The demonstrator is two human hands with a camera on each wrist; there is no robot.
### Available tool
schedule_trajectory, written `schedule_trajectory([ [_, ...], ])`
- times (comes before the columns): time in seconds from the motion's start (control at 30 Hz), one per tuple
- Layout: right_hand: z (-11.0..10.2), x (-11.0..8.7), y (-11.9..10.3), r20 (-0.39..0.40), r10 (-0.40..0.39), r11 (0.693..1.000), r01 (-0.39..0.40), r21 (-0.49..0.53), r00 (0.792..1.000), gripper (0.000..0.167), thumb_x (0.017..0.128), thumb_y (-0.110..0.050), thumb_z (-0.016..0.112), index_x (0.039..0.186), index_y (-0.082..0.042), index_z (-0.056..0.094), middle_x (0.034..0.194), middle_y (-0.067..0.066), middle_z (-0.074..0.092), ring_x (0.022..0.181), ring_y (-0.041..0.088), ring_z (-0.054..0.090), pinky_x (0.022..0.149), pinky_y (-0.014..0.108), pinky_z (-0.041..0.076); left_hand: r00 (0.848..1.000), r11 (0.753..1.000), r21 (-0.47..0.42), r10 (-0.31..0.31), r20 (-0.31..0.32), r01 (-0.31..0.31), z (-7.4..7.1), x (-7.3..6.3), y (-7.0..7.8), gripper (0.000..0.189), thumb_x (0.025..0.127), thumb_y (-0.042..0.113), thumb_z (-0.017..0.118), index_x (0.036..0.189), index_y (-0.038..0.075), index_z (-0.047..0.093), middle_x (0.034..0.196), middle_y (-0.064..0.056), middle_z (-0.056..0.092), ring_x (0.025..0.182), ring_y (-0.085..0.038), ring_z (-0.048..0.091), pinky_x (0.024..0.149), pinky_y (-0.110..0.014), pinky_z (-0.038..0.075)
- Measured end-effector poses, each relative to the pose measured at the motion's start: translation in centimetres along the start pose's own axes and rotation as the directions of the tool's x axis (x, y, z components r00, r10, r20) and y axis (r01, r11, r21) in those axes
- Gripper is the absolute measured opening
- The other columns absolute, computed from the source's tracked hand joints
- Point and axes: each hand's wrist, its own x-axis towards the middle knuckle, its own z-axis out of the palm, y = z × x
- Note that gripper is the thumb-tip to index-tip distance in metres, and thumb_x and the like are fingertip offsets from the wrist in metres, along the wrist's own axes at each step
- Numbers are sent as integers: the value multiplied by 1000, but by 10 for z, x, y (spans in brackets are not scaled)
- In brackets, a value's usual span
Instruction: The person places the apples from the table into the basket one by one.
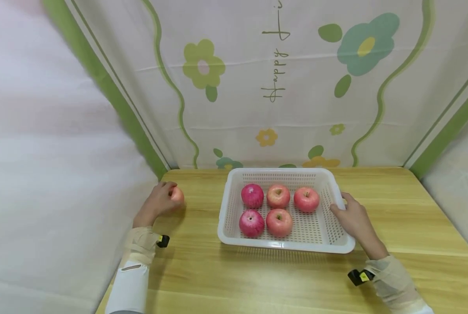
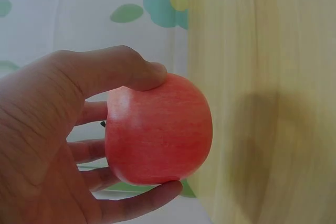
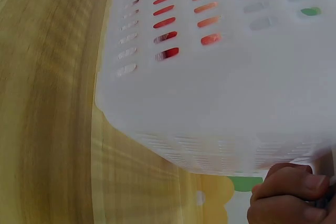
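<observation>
My left hand grips a red apple near the table's far left corner, thumb on one side and fingers curled round the other. In the left wrist view its shadow falls on the wood beside it. My right hand holds the right rim of a white plastic basket, with the thumb over the edge and curled fingers outside. Inside the basket lie several fruits: a red apple, two more apples in the middle, and two deep-pink striped round fruits on the left.
The wooden table runs under the basket. A white flowered curtain rises behind its far edge, and further white cloth hangs along the left side. Each wrist carries a small black camera.
</observation>
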Motion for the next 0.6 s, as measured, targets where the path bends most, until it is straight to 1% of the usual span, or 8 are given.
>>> schedule_trajectory([
  [0.13, -1, -1, -2, 1, 2, 1000, -2, -6, 1000, 74, 109, -28, 51, 162, 13, 19, 135, 48, 56, 90, 39, 79, 61, 40, 66, 1000, 1000, 7, 20, -11, -20, -5, 2, 6, 69, 85, 25, 71, 145, -6, 55, 136, -33, 55, 122, -51, 54, 99, -64, 51],
  [0.33, -2, -1, -2, 5, 12, 1000, -12, -5, 1000, 75, 110, -28, 51, 162, 13, 18, 135, 48, 56, 90, 38, 79, 61, 40, 66, 1000, 1000, 6, 26, 0, -26, -9, 3, 16, 70, 88, 28, 71, 148, -4, 54, 145, -33, 52, 130, -53, 51, 102, -66, 50],
  [0.4, -1, -1, -2, 4, 15, 1000, -15, -7, 1000, 75, 109, -28, 51, 162, 13, 18, 135, 48, 56, 89, 38, 79, 60, 40, 66, 1000, 1000, 8, 30, 2, -30, -9, 4, 18, 69, 89, 28, 71, 148, -4, 54, 148, -32, 50, 133, -53, 50, 104, -65, 50],
  [0.6, -1, 0, -2, -1, 16, 1000, -16, -13, 1000, 75, 109, -27, 51, 162, 13, 19, 136, 48, 55, 91, 39, 79, 61, 40, 66, 998, 998, 21, 58, -6, -58, -14, 5, 30, 67, 90, 28, 71, 147, -5, 56, 149, -32, 52, 135, -52, 51, 106, -65, 49],
])
